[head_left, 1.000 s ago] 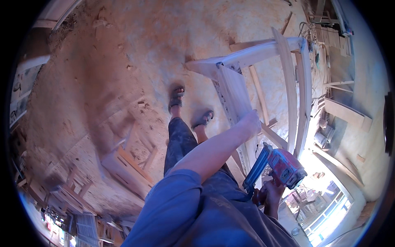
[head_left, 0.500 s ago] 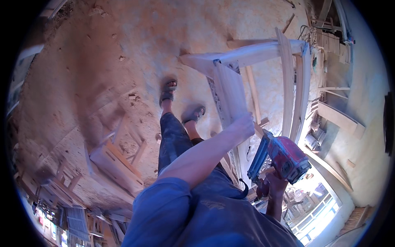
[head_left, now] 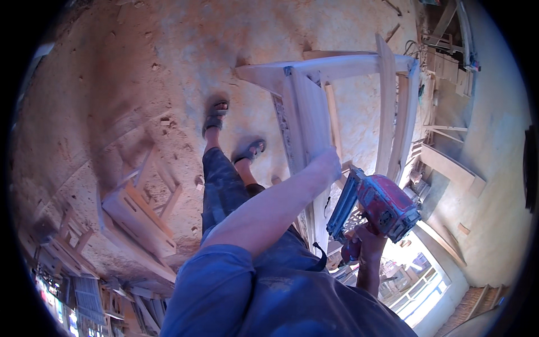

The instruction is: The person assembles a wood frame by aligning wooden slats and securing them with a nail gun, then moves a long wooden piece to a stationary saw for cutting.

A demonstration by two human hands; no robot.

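The wooden frame (head_left: 337, 101) stands assembled on the workshop floor (head_left: 140, 73), the left hand (head_left: 328, 164) clasping its upright board, the right hand (head_left: 365, 241) gripping the red nail gun (head_left: 382, 205) just beside it, nailing apparently unfinished.

The red nail gun (head_left: 380, 206) has been raised toward the frame's centre right by the right hand (head_left: 362, 242). The wooden frame (head_left: 314, 112) is now seen higher, with the feet shifted upward.
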